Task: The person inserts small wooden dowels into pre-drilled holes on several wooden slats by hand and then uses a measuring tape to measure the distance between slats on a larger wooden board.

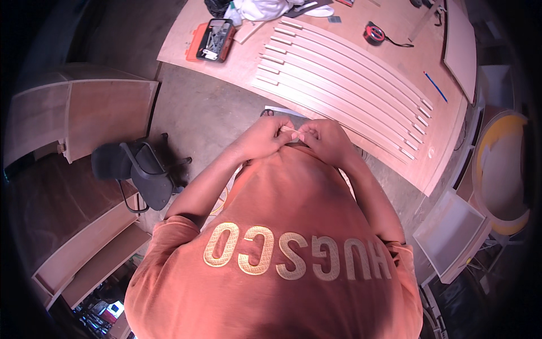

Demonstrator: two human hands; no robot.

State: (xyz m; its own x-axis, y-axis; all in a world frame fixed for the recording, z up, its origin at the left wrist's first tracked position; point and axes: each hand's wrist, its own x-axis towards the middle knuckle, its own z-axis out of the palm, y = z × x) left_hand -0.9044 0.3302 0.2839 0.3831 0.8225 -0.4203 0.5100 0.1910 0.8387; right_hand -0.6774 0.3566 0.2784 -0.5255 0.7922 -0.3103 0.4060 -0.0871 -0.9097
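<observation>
Close in front of my belly, my left hand (264,137) and my right hand (328,142) meet with fingertips pinched together. A small pale piece (288,130) shows between the fingers; its kind is too small to make out. Just beyond my hands, on the wooden table (248,73), lies a row of several long, thin wooden strips (344,85), side by side. Short pale blocks (271,70) sit at both ends of the strips. Neither hand touches the strips.
On the table lie an orange-and-black case of small parts (217,39), a white cloth (262,8), a red-and-black tape measure (374,34) and a blue pencil (435,86). A black office chair (149,183) stands at left, near wooden cabinets (107,116). A pale drawer-like box (451,234) is at right.
</observation>
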